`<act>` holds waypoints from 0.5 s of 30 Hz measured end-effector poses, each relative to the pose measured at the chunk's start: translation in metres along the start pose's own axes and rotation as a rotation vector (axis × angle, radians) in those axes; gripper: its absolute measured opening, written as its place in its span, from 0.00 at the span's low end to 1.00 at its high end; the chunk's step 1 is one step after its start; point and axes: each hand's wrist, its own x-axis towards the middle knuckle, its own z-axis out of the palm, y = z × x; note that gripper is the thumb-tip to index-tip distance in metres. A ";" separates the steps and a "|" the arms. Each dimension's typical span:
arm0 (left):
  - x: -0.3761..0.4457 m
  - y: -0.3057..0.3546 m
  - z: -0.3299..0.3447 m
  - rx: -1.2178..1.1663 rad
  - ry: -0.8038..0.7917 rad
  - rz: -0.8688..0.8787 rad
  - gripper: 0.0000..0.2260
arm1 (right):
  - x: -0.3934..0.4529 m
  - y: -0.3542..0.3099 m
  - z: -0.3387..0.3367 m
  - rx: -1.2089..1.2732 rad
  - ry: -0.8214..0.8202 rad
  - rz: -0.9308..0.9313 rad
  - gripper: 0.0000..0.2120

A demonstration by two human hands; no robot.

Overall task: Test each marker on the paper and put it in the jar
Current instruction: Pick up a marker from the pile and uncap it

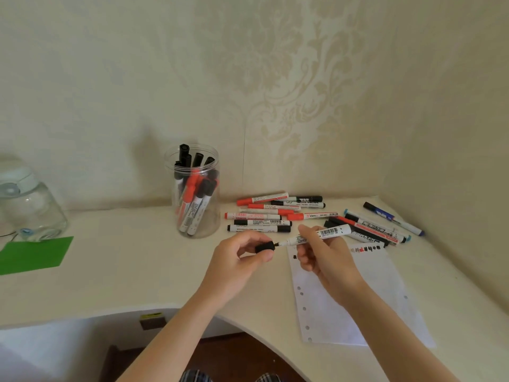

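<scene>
My right hand [325,257] holds a white-barrelled black marker [327,233] with its tip pointing left. My left hand [245,255] pinches the marker's black cap [265,247] just off the tip, so cap and tip are almost touching. Both hands hover above the desk, at the left edge of the white punched paper [366,299], which carries small test marks along its top. A clear plastic jar [196,191] stands at the back, with several black and red markers upright in it. Loose markers [261,216] lie in a heap right of the jar.
More loose markers [377,227] lie at the right near the wall corner. A glass jar with a pale lid [27,205] and a green paper sheet [33,255] sit at the far left. The desk's curved front edge [165,310] runs below my arms.
</scene>
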 end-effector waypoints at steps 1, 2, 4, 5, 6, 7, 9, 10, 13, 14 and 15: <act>-0.001 0.001 -0.001 0.002 -0.004 0.009 0.10 | 0.000 0.000 0.001 -0.015 -0.002 -0.002 0.15; -0.001 0.001 -0.002 0.003 -0.008 0.016 0.10 | -0.001 -0.001 0.003 -0.028 -0.006 -0.001 0.15; -0.003 0.002 -0.004 -0.005 -0.009 0.023 0.10 | -0.002 -0.001 0.005 -0.036 -0.020 -0.002 0.14; -0.004 0.003 -0.005 -0.014 -0.007 0.023 0.10 | -0.003 -0.001 0.005 -0.036 -0.031 -0.004 0.14; -0.005 0.003 -0.006 -0.021 -0.004 0.024 0.10 | -0.004 0.000 0.006 -0.038 -0.051 -0.009 0.13; -0.005 0.003 -0.007 -0.023 -0.003 0.027 0.10 | -0.005 0.000 0.007 -0.042 -0.081 -0.017 0.12; -0.007 0.005 -0.009 -0.023 0.003 0.035 0.10 | -0.006 0.001 0.010 -0.046 -0.143 -0.031 0.10; -0.007 0.005 -0.010 -0.024 0.008 0.036 0.10 | -0.007 0.002 0.011 -0.039 -0.165 -0.029 0.10; -0.006 0.005 -0.015 -0.024 0.017 0.045 0.10 | -0.007 0.003 0.014 -0.007 -0.218 -0.005 0.14; -0.006 0.005 -0.017 -0.021 0.014 0.052 0.10 | -0.008 0.003 0.014 -0.001 -0.236 -0.003 0.15; -0.006 0.004 -0.019 -0.021 0.011 0.060 0.09 | -0.008 0.004 0.015 0.003 -0.247 -0.005 0.15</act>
